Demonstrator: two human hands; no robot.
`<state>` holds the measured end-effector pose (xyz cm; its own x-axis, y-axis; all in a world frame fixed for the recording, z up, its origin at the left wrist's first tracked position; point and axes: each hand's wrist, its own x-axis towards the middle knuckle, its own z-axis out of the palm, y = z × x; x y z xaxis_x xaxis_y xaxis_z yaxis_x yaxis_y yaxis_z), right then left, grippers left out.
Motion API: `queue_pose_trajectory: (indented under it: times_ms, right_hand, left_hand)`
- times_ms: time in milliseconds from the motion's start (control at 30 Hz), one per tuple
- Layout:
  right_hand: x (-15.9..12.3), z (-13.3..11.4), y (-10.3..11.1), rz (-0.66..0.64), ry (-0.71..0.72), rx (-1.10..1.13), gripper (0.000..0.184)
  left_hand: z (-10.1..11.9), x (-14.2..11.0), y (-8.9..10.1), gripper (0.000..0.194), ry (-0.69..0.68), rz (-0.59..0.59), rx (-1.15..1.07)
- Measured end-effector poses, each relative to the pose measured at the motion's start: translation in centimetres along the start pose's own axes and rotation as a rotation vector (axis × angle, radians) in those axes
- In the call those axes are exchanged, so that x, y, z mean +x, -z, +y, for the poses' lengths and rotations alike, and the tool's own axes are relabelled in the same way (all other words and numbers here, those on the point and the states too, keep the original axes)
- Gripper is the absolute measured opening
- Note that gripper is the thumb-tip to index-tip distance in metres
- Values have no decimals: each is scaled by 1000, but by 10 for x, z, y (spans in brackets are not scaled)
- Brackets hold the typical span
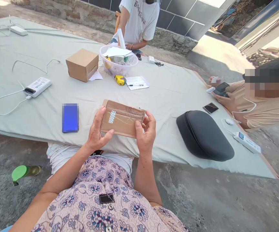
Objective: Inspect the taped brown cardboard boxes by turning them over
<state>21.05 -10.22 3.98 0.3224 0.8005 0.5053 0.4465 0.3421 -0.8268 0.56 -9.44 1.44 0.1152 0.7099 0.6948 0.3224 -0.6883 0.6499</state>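
A flat piece of brown cardboard (122, 120) is held up between my two hands, just above the table's near edge. It has a white dotted strip near its left side and dark scribble-like lines at the upper right. My left hand (98, 129) grips the left edge, its thumb at the lower front. On the right end my right hand (146, 132) has its thumb on the front face and its fingers behind. Left of my hands lies a phone with a blurred blue screen (70, 118).
Beyond the cardboard stand a brown box (82, 64), a plastic basket (117, 66), a yellow tape measure (120, 80) and paper with a pen (137, 82). A black case (205, 135) sits right; a power bank (37, 87) with cable lies left. Two people sit around the table.
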Motion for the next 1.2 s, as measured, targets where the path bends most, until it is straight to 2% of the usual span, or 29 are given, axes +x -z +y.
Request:
queue_pose_trajectory:
  times_ms: [133, 400, 700, 1000, 1200]
  right_hand:
    - [8, -2, 4, -16, -56, 70, 49]
    - [3, 2, 2, 17, -16, 69, 25]
    - [-1, -3, -8, -2, -59, 102, 34]
    - [2, -9, -8, 33, -67, -49, 31]
    - [1, -12, -11, 26, -34, 11, 29]
  left_hand:
    - [4, -8, -6, 75, -95, -47, 47]
    - [6, -13, -14, 75, -84, -30, 35]
    - [0, -15, -17, 71, -43, 98, 52]
    - [-3, -15, -14, 69, -69, 94, 75]
    - [-5, -14, -11, 69, -46, 95, 51]
